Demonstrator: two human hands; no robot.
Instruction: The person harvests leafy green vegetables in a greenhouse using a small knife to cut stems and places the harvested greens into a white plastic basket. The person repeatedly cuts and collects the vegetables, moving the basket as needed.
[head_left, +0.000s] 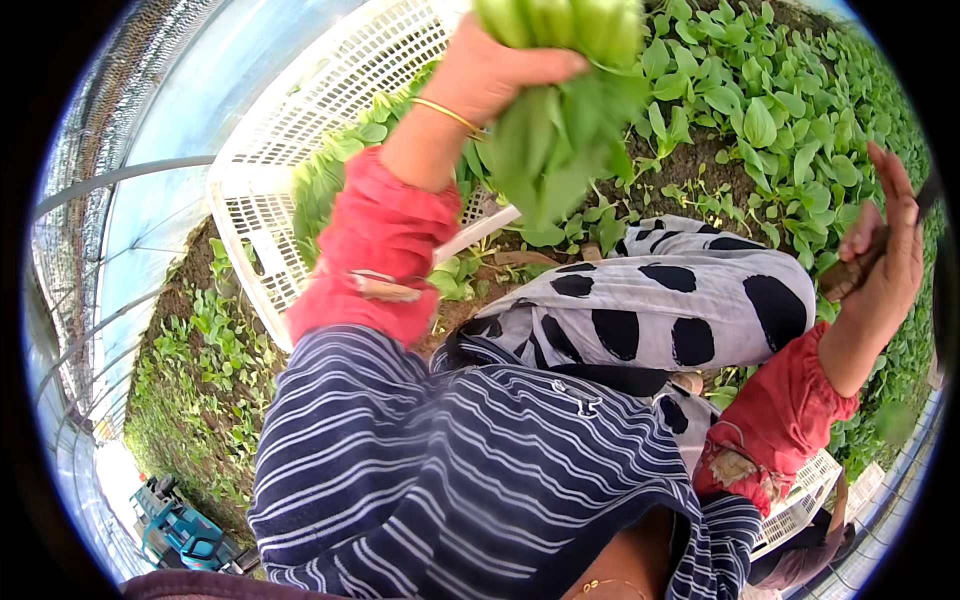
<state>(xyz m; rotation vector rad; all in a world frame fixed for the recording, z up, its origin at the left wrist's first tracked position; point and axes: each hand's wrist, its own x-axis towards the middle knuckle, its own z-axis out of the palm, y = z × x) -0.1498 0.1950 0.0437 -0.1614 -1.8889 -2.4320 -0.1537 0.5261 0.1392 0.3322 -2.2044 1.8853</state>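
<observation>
My left hand (487, 71) grips a bunch of leafy greens (570, 142), its pale stalks up and its leaves hanging down. The bunch is blurred and cut off by the top of the view. Just left of it stands a white plastic crate (251, 184) with more greens (375, 131) laid inside, partly hidden by my forearm. Out at the right, my right hand (892, 247) has its fingers fairly straight, with the brown handle (847, 277) of a tool held against the palm. A dark part of that tool (930, 196) shows beyond the fingers, too unclear to name.
Dense leafy plants (810, 142) grow in soil at the right, with sparser ones (217, 345) at the left. My bent leg (675, 300) lies between my hands. A second white crate (799, 502) is at lower right, a teal machine (187, 536) at lower left. Plastic greenhouse sheeting (180, 105) curves alongside.
</observation>
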